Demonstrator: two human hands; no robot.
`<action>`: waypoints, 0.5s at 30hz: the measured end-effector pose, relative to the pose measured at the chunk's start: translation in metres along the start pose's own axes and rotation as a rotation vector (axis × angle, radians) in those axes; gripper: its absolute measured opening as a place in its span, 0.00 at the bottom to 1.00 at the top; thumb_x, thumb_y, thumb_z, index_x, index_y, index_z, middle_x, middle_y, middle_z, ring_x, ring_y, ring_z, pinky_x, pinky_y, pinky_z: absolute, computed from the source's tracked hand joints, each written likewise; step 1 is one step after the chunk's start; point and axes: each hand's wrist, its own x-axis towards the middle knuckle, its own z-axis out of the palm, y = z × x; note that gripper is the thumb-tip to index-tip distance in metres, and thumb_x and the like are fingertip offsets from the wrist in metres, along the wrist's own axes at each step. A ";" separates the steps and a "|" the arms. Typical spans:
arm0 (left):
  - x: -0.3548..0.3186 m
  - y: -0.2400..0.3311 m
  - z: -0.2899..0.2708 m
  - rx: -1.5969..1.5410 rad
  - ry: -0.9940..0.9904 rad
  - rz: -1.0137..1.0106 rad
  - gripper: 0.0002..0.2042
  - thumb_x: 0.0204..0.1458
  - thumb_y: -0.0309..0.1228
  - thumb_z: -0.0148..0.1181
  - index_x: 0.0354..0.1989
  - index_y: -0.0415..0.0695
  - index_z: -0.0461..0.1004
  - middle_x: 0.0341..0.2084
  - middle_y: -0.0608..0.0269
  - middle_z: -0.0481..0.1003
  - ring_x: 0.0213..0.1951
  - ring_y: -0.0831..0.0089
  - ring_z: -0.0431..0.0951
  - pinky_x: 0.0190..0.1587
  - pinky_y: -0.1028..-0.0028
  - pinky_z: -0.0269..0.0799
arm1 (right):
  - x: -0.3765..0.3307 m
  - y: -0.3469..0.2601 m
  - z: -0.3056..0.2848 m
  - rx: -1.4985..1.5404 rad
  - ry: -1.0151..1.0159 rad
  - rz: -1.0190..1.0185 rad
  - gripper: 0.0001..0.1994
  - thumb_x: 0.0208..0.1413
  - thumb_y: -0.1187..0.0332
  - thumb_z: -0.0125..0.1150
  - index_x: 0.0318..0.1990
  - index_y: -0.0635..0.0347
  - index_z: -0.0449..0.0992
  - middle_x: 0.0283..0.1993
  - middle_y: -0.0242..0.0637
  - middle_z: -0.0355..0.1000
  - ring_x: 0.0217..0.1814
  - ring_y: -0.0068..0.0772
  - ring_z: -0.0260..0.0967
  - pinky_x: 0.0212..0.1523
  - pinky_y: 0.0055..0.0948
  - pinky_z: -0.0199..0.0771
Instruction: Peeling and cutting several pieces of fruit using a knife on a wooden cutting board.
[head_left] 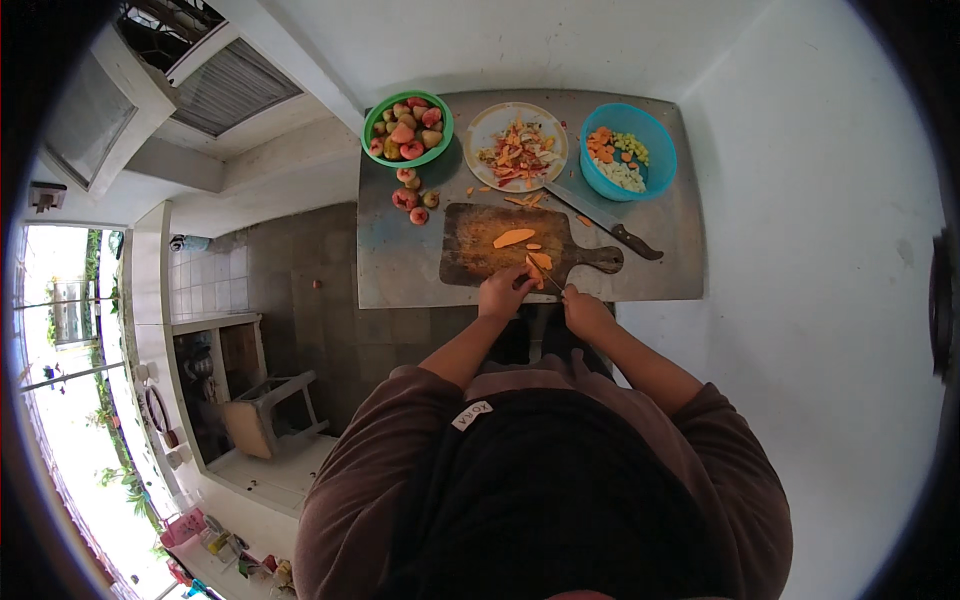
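My right hand [587,312] is closed around the handle of a small knife [547,277], its thin blade slanting over the near edge of the wooden cutting board [470,250]. With bent fingers, my left hand [507,293] pinches an orange piece of carrot [537,281] beside that blade. A long, flat carrot slice [514,238] lies on the board, with smaller orange bits near it. Behind the board, a large knife [590,212] rests with its tip at the plate and its dark handle to the right.
On the metal table [390,270] stand a green bowl [449,135] of reddish fruits, a plate [480,125] of peelings, and a blue bowl [655,178] of cut vegetables. Several loose fruits [405,198] lie left of the board. A white wall [820,250] borders the right side.
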 end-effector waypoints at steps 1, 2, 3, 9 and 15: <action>0.001 0.001 -0.001 -0.005 0.011 -0.003 0.16 0.39 0.35 0.66 0.39 0.46 0.76 0.27 0.62 0.76 0.22 0.72 0.75 0.28 0.74 0.71 | 0.001 -0.001 -0.001 0.000 0.001 0.003 0.09 0.56 0.68 0.42 0.37 0.66 0.59 0.25 0.56 0.69 0.30 0.58 0.68 0.32 0.50 0.66; 0.001 -0.001 -0.001 -0.005 0.012 -0.004 0.16 0.39 0.35 0.66 0.39 0.46 0.76 0.27 0.62 0.76 0.22 0.72 0.75 0.28 0.74 0.71 | 0.001 -0.002 -0.002 0.000 0.003 0.006 0.09 0.56 0.68 0.42 0.37 0.66 0.59 0.25 0.56 0.69 0.30 0.58 0.68 0.32 0.50 0.66; 0.001 -0.003 0.001 0.021 -0.001 -0.010 0.16 0.39 0.35 0.66 0.39 0.46 0.76 0.27 0.61 0.76 0.22 0.72 0.75 0.28 0.74 0.71 | 0.001 -0.002 -0.003 0.000 0.002 0.004 0.09 0.56 0.68 0.42 0.37 0.66 0.59 0.25 0.56 0.69 0.30 0.58 0.68 0.32 0.50 0.66; 0.002 -0.002 0.000 0.026 -0.012 -0.010 0.16 0.39 0.36 0.66 0.39 0.47 0.76 0.28 0.60 0.76 0.22 0.72 0.75 0.28 0.74 0.71 | 0.001 -0.004 -0.006 0.024 -0.015 -0.009 0.09 0.56 0.67 0.40 0.38 0.66 0.60 0.26 0.56 0.70 0.32 0.58 0.69 0.34 0.50 0.67; 0.003 -0.005 0.002 0.025 -0.016 0.006 0.17 0.40 0.37 0.65 0.40 0.46 0.76 0.29 0.61 0.76 0.22 0.72 0.75 0.28 0.74 0.72 | 0.003 -0.011 -0.006 -0.003 -0.070 0.051 0.10 0.56 0.68 0.39 0.39 0.66 0.61 0.29 0.57 0.70 0.35 0.58 0.69 0.36 0.50 0.67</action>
